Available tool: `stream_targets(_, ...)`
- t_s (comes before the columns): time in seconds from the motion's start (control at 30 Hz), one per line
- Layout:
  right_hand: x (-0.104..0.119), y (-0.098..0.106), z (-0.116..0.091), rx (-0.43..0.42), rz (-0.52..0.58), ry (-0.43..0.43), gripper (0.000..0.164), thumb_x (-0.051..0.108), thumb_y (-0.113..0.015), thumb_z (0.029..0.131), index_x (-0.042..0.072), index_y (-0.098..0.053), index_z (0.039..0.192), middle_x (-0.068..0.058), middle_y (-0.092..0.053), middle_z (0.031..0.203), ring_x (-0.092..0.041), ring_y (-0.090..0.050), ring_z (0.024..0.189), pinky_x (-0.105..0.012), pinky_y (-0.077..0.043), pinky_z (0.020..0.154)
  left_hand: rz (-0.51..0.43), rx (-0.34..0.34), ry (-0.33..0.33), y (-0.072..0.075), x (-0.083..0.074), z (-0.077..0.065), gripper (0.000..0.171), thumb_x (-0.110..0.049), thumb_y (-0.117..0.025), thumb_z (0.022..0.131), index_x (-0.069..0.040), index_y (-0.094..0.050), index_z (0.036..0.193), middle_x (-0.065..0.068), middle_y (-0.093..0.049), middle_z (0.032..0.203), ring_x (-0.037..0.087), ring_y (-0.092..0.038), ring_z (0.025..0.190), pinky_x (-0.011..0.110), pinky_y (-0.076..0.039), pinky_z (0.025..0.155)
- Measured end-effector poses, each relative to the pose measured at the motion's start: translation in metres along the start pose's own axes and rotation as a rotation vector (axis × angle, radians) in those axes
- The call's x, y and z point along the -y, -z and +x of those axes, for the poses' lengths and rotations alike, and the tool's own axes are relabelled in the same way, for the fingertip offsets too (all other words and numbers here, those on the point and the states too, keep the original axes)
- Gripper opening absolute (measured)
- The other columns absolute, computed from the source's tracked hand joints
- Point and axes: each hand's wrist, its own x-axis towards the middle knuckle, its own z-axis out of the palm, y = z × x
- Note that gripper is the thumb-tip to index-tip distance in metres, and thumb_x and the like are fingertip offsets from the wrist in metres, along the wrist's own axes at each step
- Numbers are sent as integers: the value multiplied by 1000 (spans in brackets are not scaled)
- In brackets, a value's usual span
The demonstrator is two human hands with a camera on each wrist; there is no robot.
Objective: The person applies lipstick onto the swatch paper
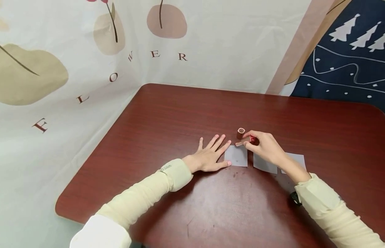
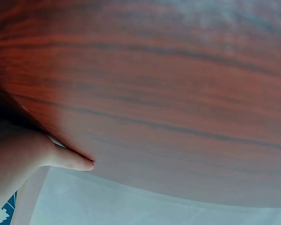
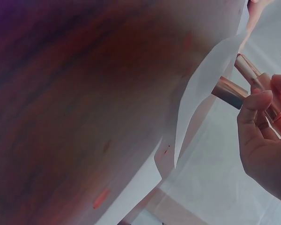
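Observation:
In the head view my left hand (image 1: 209, 158) lies flat with fingers spread, thumb and index fingertip at the left edge of a small white paper square (image 1: 239, 158). My right hand (image 1: 266, 146) pinches an uncapped lipstick (image 3: 271, 96) between thumb and fingers, its tip over the top edge of that square. The lipstick's tube is shiny copper, with a red base end showing in the head view. Just beyond the tip, the copper lipstick cap (image 1: 240, 133) stands upright on the table. In the left wrist view only part of the left hand (image 2: 47, 157) shows.
Two more paper squares lie in a row to the right, a middle one (image 1: 263, 164) and a far right one (image 1: 297, 160), both partly under my right hand and wrist. The dark red wooden table (image 1: 180, 113) meets a printed cloth backdrop (image 1: 226, 51) behind.

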Motion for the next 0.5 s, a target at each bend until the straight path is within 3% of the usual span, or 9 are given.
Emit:
stream_targets(0.23,-1,-4,3,20,-24,13,16,1,-61,79,3,-66,94,2,-47,67,-13,-45,61,-27,-37,56,-5,-5,14,0,-1,-4,76,-68,-27,90,-31,4,149,-4,14,154,16,14,139,62,6,102)
stream_targets(0.5,-5,2,-1,24,-28,16,18,3,-62,81,2,-67,98,2,-52,68,-13,-45,60,-27,-37,54,13,-7,4,0,-4,2,77,-69,-26,90,-32,5,149,-4,14,154,15,15,139,61,6,103)
